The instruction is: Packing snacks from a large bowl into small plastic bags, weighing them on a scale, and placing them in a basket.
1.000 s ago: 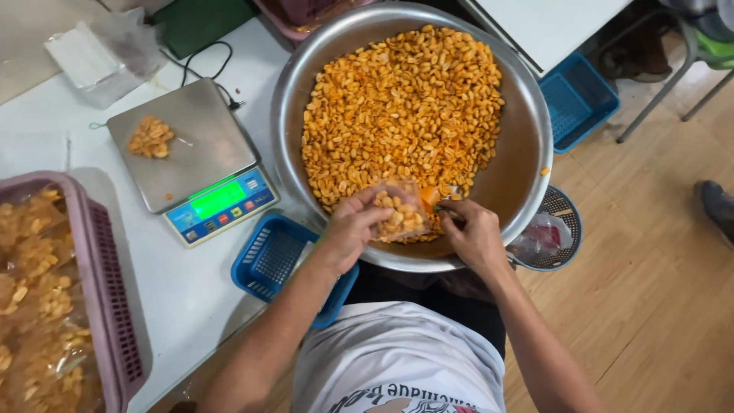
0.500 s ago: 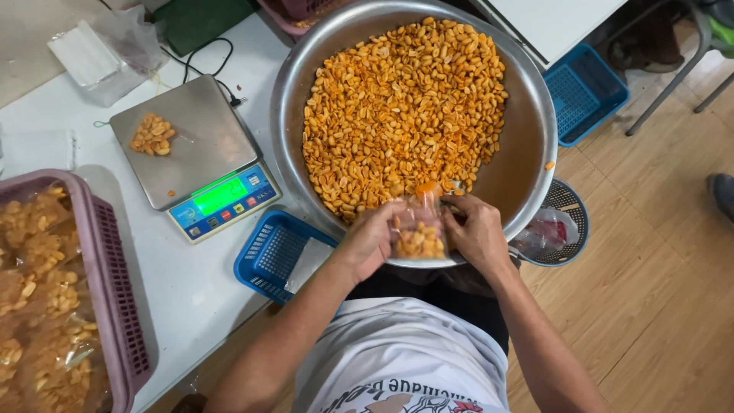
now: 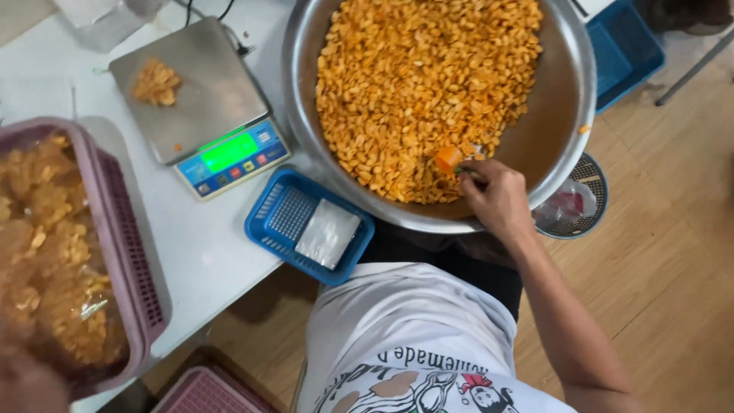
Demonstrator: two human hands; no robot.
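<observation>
- White table (image 3: 214, 252) is carrying big steel bowl (image 3: 569, 115) of orange snack pieces (image 3: 420, 84).
- Right hand (image 3: 497, 200) is reaching over near rim, fingers pinching small orange scoop (image 3: 449, 159) in pieces.
- Left hand is sitting out of frame.
- Bowl's bare right wall is leaving room.

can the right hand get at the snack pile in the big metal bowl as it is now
Probably yes: the right hand is already over the metal bowl rim, at the edge of the snack pile, with nothing between.
</observation>
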